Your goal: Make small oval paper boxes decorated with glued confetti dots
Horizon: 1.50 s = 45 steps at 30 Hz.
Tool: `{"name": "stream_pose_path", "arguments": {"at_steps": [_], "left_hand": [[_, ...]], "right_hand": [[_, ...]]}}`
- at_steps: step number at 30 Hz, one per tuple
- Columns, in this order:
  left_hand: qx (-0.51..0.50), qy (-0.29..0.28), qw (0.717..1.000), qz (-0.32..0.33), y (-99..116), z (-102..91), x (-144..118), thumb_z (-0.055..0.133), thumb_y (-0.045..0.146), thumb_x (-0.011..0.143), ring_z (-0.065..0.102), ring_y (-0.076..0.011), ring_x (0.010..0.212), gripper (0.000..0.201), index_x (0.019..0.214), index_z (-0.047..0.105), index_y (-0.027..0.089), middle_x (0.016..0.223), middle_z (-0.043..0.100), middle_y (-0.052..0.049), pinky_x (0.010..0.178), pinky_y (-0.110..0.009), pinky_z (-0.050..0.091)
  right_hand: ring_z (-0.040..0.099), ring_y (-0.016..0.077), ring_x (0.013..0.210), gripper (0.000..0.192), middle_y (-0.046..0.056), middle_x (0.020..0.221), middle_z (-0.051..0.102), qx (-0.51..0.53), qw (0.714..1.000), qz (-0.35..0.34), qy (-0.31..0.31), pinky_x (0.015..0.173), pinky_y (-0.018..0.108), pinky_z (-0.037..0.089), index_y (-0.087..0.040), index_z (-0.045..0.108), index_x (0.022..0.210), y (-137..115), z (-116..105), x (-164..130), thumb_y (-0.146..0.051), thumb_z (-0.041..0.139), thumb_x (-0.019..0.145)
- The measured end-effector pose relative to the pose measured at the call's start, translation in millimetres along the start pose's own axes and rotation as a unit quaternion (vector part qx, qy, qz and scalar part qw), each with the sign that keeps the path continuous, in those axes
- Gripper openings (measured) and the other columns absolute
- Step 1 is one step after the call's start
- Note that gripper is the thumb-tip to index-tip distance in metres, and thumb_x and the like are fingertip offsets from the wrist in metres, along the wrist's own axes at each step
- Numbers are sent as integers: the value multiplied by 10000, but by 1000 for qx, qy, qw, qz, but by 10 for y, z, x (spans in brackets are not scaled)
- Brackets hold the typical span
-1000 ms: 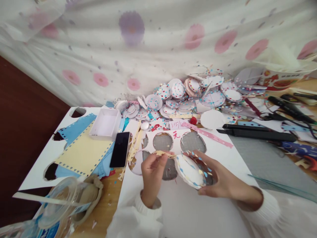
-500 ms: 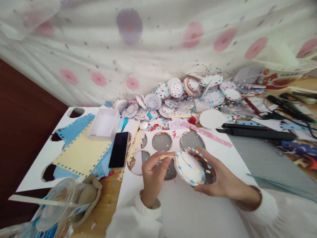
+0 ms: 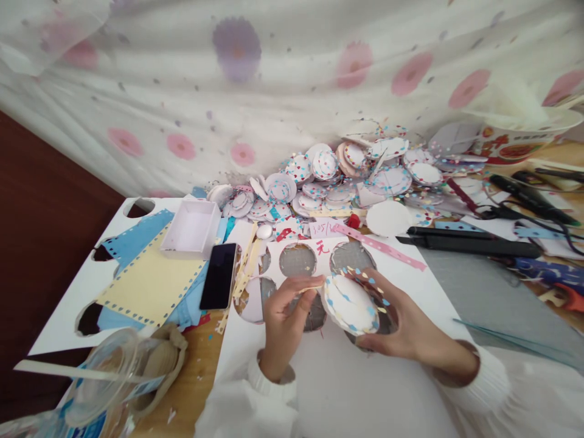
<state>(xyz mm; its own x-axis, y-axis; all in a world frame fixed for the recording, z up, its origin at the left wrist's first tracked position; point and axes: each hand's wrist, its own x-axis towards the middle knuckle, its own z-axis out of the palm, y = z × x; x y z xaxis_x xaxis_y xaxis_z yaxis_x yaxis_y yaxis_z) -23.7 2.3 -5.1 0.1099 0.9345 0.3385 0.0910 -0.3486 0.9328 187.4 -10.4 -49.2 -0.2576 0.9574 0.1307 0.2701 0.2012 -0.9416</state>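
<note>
My right hand (image 3: pixel 401 325) cups a round white paper disc (image 3: pixel 350 303) edged with blue and yellow dots, tilted toward me. My left hand (image 3: pixel 285 316) pinches a thin yellow paper strip (image 3: pixel 310 288) against the disc's left rim. Both hands hover over a white card sheet (image 3: pixel 347 389) with round holes cut in it.
A heap of finished dotted discs (image 3: pixel 347 176) lies at the back. A black phone (image 3: pixel 219 275), a white box (image 3: pixel 193 227) and yellow and blue sheets (image 3: pixel 150 283) sit left. A black tool (image 3: pixel 469 244), scissors (image 3: pixel 511 213) and a glue gun (image 3: pixel 552 274) lie right. A clear plastic tub (image 3: pixel 109 377) stands near left.
The disc and both hands have shifted slightly up and left, and the yellow strip is now shorter and closer against the disc's rim.
</note>
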Motion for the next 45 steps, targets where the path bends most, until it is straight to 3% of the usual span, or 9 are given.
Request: {"name": "stream_pose_path", "arguments": {"at_steps": [12,31,41,45], "left_hand": [[36,-36,998,40,-49,-20,12,534,215,933,602,-257,1112,244,1094,715,231,1133,721,-84,986,-478,471],[33,-49,997,50,-72,-18,1,541,180,924,581,-245,1133,289,1153,695,266,1179,706,-66,991,-444,459],[96,-56,986,121,-156,-23,-2,540,150,916,570,-238,1125,359,1237,641,275,1239,677,-65,972,-439,455],[93,-67,988,106,-122,-20,-11,542,147,911,551,-238,1149,378,1258,625,271,1271,658,-64,990,-443,437]], "right_hand": [[560,328,1181,796,129,1326,563,39,999,9,28,949,423,509,-237,477,1346,30,21,8,-391,813,641],[562,331,1208,726,135,1353,565,155,988,18,20,983,451,492,-241,525,1297,33,20,33,-434,816,660],[557,332,1223,726,128,1348,576,150,988,14,29,992,440,494,-241,540,1300,45,32,39,-415,825,656],[553,321,1227,711,119,1341,577,153,988,7,28,1003,436,486,-253,530,1302,65,30,48,-425,813,673]]}}
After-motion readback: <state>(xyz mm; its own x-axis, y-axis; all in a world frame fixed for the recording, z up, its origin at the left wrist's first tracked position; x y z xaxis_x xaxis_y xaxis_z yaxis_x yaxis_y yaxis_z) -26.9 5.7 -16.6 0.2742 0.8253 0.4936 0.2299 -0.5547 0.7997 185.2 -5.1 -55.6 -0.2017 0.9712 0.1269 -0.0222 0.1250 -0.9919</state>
